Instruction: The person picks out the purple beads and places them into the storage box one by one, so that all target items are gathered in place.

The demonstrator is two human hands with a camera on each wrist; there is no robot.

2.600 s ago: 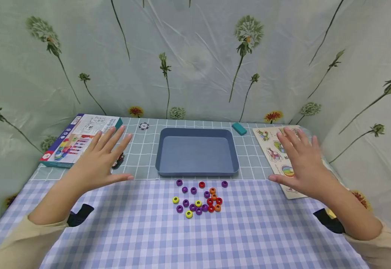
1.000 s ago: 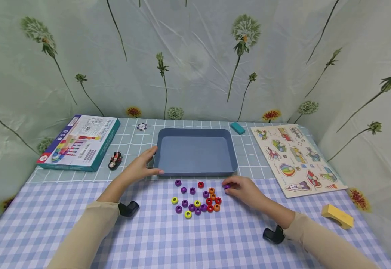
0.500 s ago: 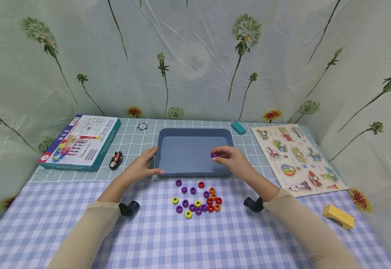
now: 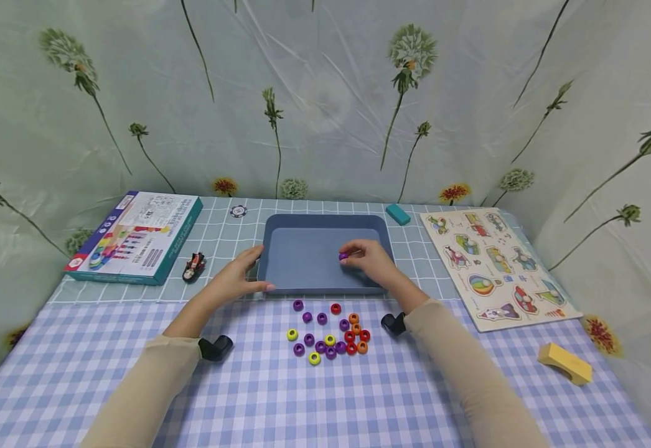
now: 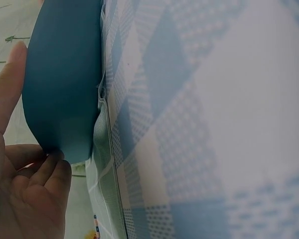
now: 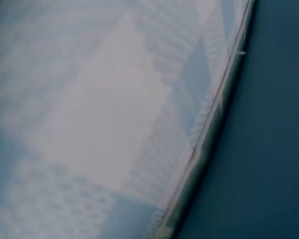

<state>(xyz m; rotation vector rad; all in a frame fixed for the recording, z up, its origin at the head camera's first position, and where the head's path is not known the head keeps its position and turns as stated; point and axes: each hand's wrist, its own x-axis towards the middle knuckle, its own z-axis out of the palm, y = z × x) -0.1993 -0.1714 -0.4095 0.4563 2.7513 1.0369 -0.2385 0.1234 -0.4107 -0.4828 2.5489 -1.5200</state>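
Observation:
A blue-grey tray (image 4: 297,258) lies in the middle of the table. My left hand (image 4: 234,277) holds its left front corner; in the left wrist view the thumb lies along the tray wall (image 5: 65,74) and the fingers curl at its end. Over the tray's right half, my right hand (image 4: 374,261) pinches a purple bead (image 4: 343,256) between thumb and fingertips. Several loose beads lie in front of the tray: purple beads (image 4: 322,318), yellow beads (image 4: 292,335), red beads (image 4: 335,308) and orange beads (image 4: 362,348). The right wrist view shows only cloth and the dark tray side (image 6: 259,149), no hand.
At the left stand a toy box (image 4: 135,239) and a small toy figure (image 4: 193,267). A round chip (image 4: 238,211) and a teal block (image 4: 398,214) lie behind. A wooden picture puzzle board (image 4: 496,267) and a yellow arch block (image 4: 565,363) are at the right.
Both hands came down from open and raised. The left took the tray's corner and stays there; the right picked up the purple bead right of the others and carried it leftward over the tray.

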